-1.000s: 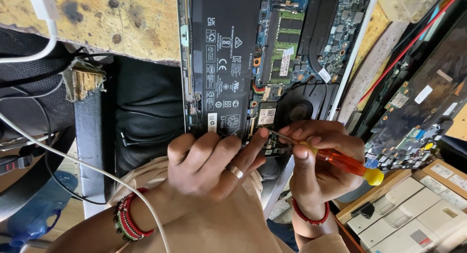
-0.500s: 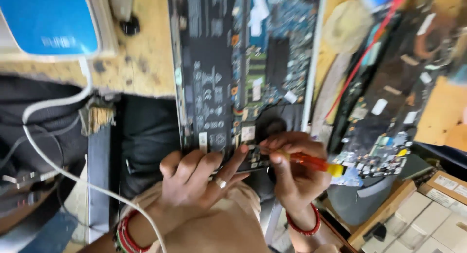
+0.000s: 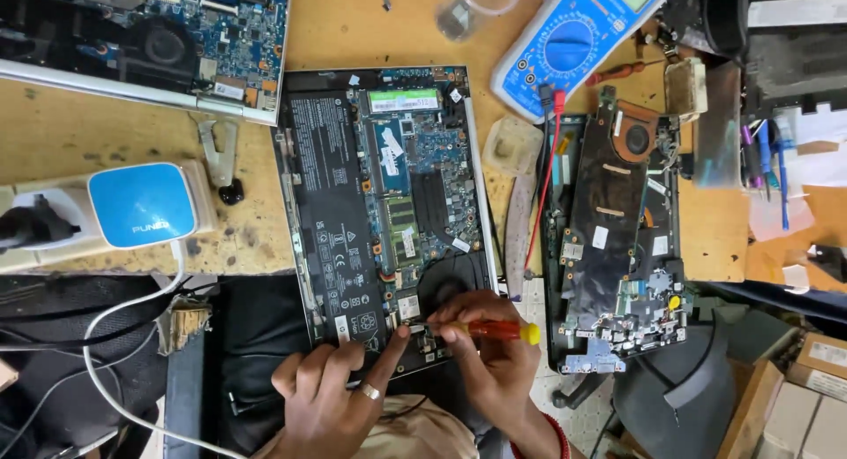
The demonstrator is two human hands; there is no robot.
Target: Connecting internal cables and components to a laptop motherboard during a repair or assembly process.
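- My right hand (image 3: 494, 357) has its fingers closed round a small screwdriver (image 3: 490, 330), red handle, yellow cap, lying almost level, tip pointing left.
- Tip sits at the near edge of the opened laptop (image 3: 379, 212), just below the fan.
- My left hand (image 3: 331, 397) is partly open, holding nothing; index finger stretched out, touching the laptop right beside the tip.
- Laptop lies bottom-up on the worktop (image 3: 115, 132), near end overhanging the edge.
- Second stripped board (image 3: 618, 238) to its right; blue multimeter (image 3: 573, 44) beyond.
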